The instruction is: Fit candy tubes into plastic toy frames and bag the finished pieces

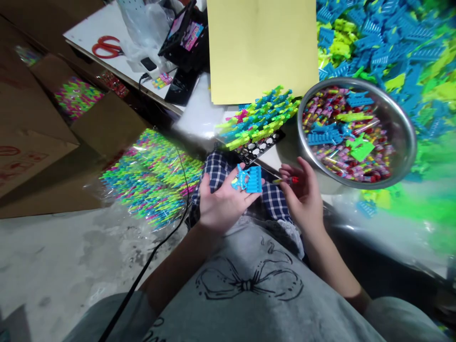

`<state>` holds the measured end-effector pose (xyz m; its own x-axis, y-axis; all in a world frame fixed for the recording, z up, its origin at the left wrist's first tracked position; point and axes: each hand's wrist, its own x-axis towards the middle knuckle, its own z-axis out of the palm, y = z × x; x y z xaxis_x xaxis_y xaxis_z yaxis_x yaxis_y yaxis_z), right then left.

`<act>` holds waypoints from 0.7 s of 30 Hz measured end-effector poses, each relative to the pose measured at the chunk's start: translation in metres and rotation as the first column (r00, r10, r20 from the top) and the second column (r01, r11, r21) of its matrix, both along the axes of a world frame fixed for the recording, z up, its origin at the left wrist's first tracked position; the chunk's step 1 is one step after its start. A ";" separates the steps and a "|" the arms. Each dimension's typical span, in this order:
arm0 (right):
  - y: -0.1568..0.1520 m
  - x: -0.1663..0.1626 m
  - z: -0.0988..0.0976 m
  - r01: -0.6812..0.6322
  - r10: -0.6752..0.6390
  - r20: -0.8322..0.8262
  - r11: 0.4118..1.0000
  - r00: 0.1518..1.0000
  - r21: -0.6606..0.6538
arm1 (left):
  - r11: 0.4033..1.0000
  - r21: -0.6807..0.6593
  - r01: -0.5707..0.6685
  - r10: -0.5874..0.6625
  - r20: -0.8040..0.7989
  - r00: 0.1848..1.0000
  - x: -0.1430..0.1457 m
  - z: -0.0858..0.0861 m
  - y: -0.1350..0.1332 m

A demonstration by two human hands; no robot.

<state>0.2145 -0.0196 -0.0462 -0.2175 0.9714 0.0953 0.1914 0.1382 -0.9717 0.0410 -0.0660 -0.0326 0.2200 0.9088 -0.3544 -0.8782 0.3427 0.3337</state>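
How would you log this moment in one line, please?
left hand: open, blue plastic piece on it; right hand: holding small red-ended piece; nearby: metal bowl of assorted pieces

— Place?
— Workshop; plastic parts [402, 52] in bulk.
— Right side?
— Parts heaped loose, blue and green; one steel bowl [396, 116] of small pieces [327, 107].
— Left?
— Carton [107, 126], open; one clear bag [153, 180], packed; concrete floor [64, 256]; scissors [107, 46] on white table [90, 29], far.

Flat blue plastic piece [253, 179] on left hand [225, 205], left of round silver metal bowl [402, 126], before rectangular yellow sheet [263, 50].
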 end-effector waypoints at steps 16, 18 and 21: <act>-0.002 -0.010 0.011 -0.206 0.116 -0.257 0.911 0.959 -0.357 | 0.983 -0.112 -0.146 0.093 -0.382 0.920 0.012 -0.008 -0.004; -0.001 -0.010 0.011 -0.227 0.155 -0.225 0.912 0.962 -0.341 | 0.979 -0.118 -0.164 0.105 -0.398 0.911 0.013 -0.008 -0.004; -0.001 -0.009 0.009 -0.240 0.199 -0.155 0.915 0.968 -0.324 | 0.978 -0.101 -0.184 0.127 -0.416 0.901 0.013 -0.010 -0.003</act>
<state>0.2052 -0.0207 -0.0370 -0.4358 0.8793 -0.1922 0.0773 -0.1762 -0.9813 0.0535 -0.0685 -0.0429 -0.1085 0.8571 -0.5035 -0.7227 0.2798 0.6320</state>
